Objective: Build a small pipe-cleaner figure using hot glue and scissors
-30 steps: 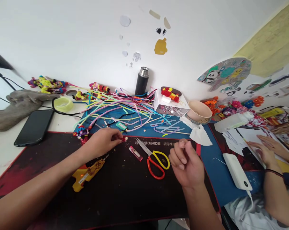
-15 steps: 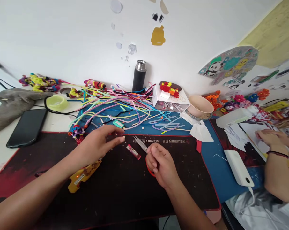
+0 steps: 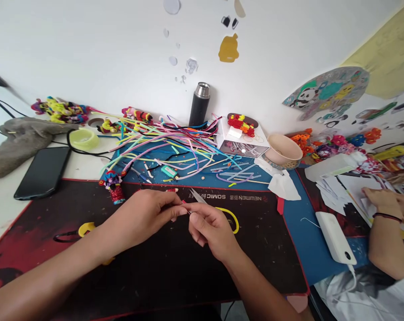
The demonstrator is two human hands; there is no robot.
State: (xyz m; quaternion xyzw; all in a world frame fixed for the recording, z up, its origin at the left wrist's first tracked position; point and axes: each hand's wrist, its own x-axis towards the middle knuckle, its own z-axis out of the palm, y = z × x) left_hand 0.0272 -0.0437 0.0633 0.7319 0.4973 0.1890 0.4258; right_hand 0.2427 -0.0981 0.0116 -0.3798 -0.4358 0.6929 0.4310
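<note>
Apparently, close fingertip work is being done by the left hand (image 3: pixel 148 216) and right hand (image 3: pixel 213 229) around a small pinkish object (image 3: pixel 183 202) beside the scissors (image 3: pixel 198 196); whether it is being grasped cannot be told. Steadiness is being called for.

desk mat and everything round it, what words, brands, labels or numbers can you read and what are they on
"SOMIC": on the black desk mat, along its far edge
"NEWMEN": same edge, further right
Characters beside both brands: too blurred to quote
Label on the white bottle: too small to read
Display on the white power bank: cannot be read
</note>
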